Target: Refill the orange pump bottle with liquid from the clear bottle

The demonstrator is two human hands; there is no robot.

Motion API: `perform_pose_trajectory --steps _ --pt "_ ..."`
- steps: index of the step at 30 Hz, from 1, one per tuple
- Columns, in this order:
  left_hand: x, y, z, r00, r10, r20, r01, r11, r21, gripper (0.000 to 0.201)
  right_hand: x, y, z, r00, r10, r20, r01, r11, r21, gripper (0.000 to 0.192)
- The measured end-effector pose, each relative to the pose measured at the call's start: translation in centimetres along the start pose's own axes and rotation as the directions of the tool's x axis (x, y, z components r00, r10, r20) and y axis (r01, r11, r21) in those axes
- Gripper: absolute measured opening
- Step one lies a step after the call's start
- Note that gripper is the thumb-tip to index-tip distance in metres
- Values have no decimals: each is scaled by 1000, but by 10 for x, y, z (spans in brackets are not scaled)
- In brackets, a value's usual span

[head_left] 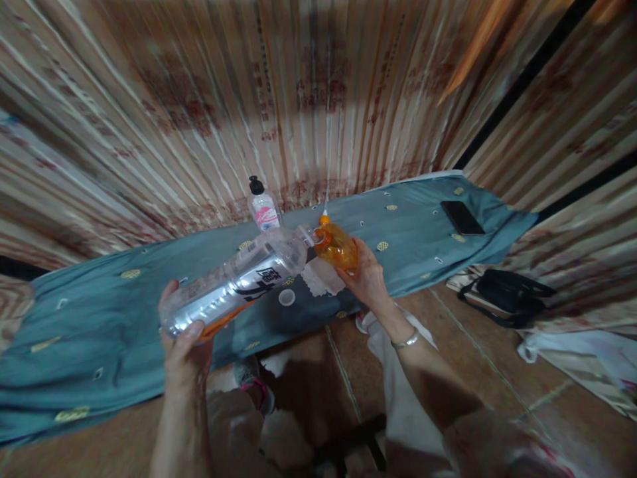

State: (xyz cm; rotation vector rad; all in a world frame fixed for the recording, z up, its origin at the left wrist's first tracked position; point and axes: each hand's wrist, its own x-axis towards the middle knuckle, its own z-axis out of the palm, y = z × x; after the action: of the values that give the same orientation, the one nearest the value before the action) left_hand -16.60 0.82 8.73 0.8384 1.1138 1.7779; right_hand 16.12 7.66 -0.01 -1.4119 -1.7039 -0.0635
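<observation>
My left hand [186,342] is closed round the base of a large clear plastic bottle [239,282] with a silver label and some orange liquid low inside. The bottle lies tilted, its neck pointing right. My right hand [365,275] grips a small orange spray bottle [337,247], also tilted, with its mouth against or very near the large bottle's mouth. Whether the two mouths touch, I cannot tell. Below them on the cloth are a white round cap [286,297] and a crumpled white tissue [322,277]. An orange-and-white nozzle top [324,218] with a thin tube stands just behind.
A clear pump bottle [265,209] with a black top and pink label stands at the back of the cloth-covered bench [124,299]. A black phone [462,218] lies at its right end. A black bag [510,295] sits beyond the right front edge. Striped curtains [298,99] hang behind.
</observation>
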Motion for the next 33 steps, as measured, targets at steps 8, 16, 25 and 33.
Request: perform_pose_trajectory --steps 8,16,25,33 --pt "-1 1 4 998 30 54 -31 999 18 56 1 -1 0 1000 -2 -11 2 1000 -17 74" --pt "-2 4 10 999 47 -11 -48 998 -35 63 1 -2 -2 999 23 28 -24 1000 6 75" --pt "-3 5 10 1000 17 1 -17 1000 2 60 2 -3 -2 999 52 14 -52 998 22 73" --pt "-2 6 13 995 93 -27 -91 994 53 57 2 -2 -1 999 46 11 -46 999 6 73"
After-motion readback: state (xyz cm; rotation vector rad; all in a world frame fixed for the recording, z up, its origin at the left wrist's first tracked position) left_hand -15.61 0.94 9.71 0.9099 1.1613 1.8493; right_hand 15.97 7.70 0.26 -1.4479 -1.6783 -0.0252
